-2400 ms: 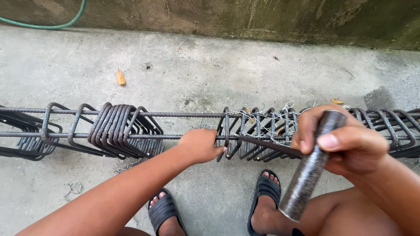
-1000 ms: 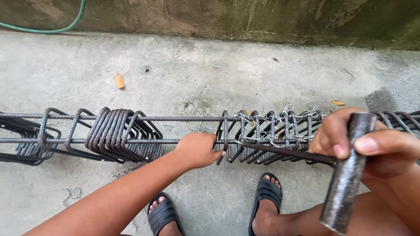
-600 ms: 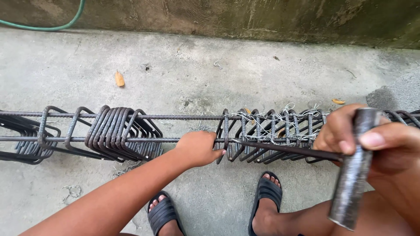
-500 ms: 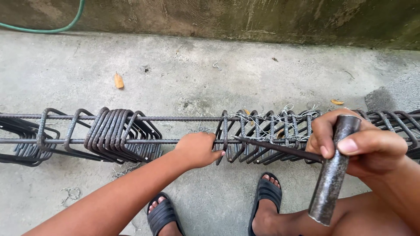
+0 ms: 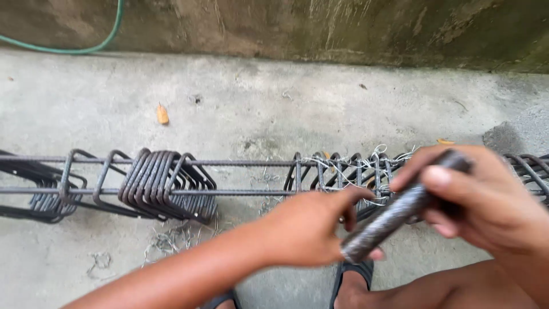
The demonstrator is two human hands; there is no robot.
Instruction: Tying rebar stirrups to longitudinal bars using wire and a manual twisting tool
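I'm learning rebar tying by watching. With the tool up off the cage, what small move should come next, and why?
Probably lower the dark tool in the right hand back to the wire ties: it is lifted clear of the cage, while the left hand is by the stirrups.

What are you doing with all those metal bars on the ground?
A person crouches over a long cage of steel bars lying on the concrete floor. The right hand grips a dark metal tool, shaped like a short pipe. The left hand reaches to the bars, right by the tool's end. Some bent steel loops are bunched together to the left, and others by the hands are tied on with thin wire.
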